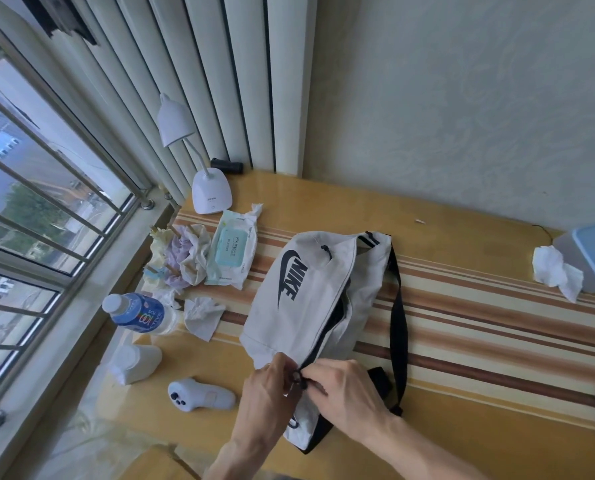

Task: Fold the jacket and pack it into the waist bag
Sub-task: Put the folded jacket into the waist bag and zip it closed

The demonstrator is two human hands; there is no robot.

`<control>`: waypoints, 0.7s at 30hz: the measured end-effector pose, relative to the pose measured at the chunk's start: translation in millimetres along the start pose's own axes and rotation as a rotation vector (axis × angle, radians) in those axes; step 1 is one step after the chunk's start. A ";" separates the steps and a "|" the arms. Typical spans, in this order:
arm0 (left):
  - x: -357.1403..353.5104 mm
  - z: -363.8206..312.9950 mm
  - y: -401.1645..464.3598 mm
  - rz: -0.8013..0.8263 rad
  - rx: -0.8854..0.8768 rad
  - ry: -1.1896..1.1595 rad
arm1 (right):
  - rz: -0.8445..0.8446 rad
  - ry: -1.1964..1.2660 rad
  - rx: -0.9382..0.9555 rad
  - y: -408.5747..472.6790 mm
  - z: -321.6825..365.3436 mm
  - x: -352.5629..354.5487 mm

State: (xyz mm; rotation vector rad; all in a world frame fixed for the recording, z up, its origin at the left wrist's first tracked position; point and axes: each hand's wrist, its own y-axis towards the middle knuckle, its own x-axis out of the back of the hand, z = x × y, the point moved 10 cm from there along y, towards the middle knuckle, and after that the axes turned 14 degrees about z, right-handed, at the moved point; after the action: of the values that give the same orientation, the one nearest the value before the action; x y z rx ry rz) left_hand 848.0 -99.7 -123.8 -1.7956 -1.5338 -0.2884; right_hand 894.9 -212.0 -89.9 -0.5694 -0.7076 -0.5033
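We have both hands at the near end of the white waist bag [310, 299], which lies on the striped table [479, 306], long axis running from lower centre toward upper centre. Our right hand [344, 393] pinches the zipper pull [298, 378]; our left hand [268, 389] grips the fabric beside it. The jacket is not visible, probably inside. The strap [398, 317] lies right; the controller [202, 394] and bottle [140, 315] sit clear, lower left.

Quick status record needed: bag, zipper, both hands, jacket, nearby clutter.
bag: white waist bag lying on the striped table
zipper: partly open, dark gap along the bag's middle
left hand: pinching the bag's near end
right hand: pinching the zipper pull
jacket: not visible
clutter: wipes pack, bottle, lamp, tissues
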 end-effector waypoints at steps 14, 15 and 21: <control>-7.5 36.0 -11.3 -0.011 0.139 -0.033 | -0.187 0.394 -0.539 69.6 -174.4 148.1; -7.9 38.9 -11.6 -0.012 0.139 -0.038 | -0.219 0.406 -0.575 73.9 -187.0 158.5; -9.1 39.4 -7.7 -0.024 0.117 -0.053 | -0.347 0.523 -0.747 88.9 -235.1 187.4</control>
State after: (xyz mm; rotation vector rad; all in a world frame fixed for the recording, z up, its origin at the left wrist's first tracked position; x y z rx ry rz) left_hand 827.2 -80.7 -153.8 -1.7065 -1.5773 -0.1600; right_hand 1178.5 -339.7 -129.5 -0.9635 -0.0877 -1.2116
